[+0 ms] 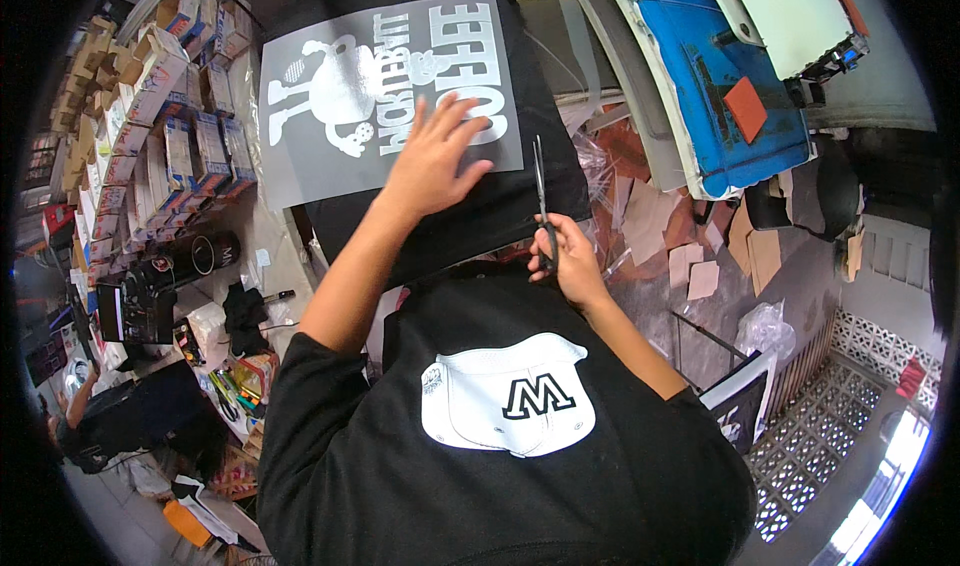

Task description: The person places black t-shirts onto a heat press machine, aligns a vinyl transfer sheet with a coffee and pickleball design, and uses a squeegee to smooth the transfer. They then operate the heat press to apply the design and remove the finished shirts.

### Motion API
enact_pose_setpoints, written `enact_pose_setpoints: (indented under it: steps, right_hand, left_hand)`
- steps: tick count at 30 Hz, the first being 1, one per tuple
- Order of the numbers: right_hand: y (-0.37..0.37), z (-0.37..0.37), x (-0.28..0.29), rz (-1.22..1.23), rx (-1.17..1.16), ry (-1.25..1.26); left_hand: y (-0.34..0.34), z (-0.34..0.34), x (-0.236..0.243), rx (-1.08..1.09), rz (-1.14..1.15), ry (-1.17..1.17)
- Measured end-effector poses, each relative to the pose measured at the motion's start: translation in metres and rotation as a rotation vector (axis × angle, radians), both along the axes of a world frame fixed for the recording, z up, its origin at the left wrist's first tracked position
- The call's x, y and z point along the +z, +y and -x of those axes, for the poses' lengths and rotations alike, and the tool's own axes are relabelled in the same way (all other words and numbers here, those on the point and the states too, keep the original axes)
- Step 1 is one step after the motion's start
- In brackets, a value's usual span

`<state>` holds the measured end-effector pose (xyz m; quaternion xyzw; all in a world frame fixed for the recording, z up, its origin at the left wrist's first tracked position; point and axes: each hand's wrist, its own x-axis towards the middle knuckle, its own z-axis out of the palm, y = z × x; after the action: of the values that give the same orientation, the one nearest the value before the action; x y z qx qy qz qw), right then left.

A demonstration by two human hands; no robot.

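Note:
A translucent transfer sheet [300,166] with a white figure and white lettering lies on black fabric [400,228] in front of me. Over the sheet's near part is my left hand [432,161], fingers spread, holding nothing; whether it touches the sheet I cannot tell. To the right of the sheet, my right hand [568,258] grips scissors [541,191] by their dark handles. Their blades point away from me and look closed or nearly so.
Shelves of cardboard boxes [135,126] stand at the left. To the right is a blue-topped machine [690,86] with an orange square pad [745,110] on it. Cardboard scraps [650,211] and plastic litter the floor. Another person [75,406] is at the far left edge.

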<state>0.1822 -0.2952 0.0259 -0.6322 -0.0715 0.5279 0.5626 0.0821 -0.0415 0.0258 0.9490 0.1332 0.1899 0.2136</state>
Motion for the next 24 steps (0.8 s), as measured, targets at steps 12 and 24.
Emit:
enact_pose_setpoints:
  steps: [12, 24]
  right_hand:
    - [0.018, 0.011, -0.003, 0.018, 0.077, -0.030]
    - [-0.008, 0.000, 0.009, 0.027, 0.120, 0.068]
  left_hand:
    - [-0.018, -0.020, -0.014, -0.022, 0.001, 0.013]
    - [-0.020, -0.020, -0.027, -0.034, -0.024, -0.077]
